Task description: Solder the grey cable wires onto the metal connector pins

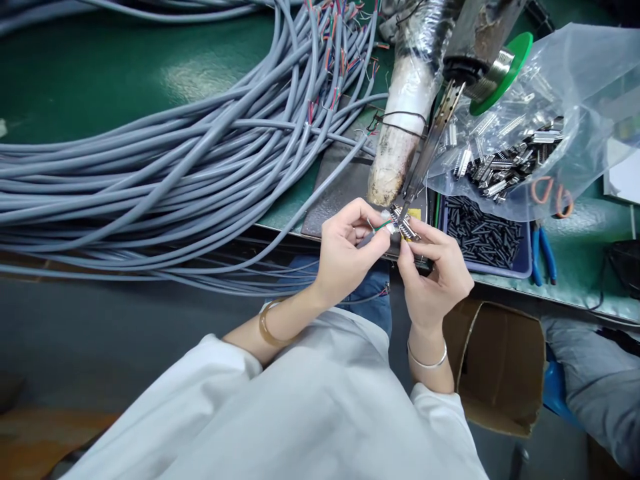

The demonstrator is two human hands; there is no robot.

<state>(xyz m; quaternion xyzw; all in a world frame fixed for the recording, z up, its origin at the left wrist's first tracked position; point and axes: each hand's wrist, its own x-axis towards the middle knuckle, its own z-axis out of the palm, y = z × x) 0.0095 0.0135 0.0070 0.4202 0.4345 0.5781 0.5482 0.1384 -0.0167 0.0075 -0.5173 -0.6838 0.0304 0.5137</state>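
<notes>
In what looks like soldering, the left hand (345, 252) pinches thin wires (384, 226) against the connector (411, 233) gripped by the right hand (436, 275) beneath a soldering iron (427, 158), the next joint likely demanding steady alignment.

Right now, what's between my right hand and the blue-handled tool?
In the head view, a purple tray of small black pieces lies between your right hand and that tool.

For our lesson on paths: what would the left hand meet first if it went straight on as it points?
The left hand would probably meet the metal connector held by the right hand, though depth is unclear.
</notes>
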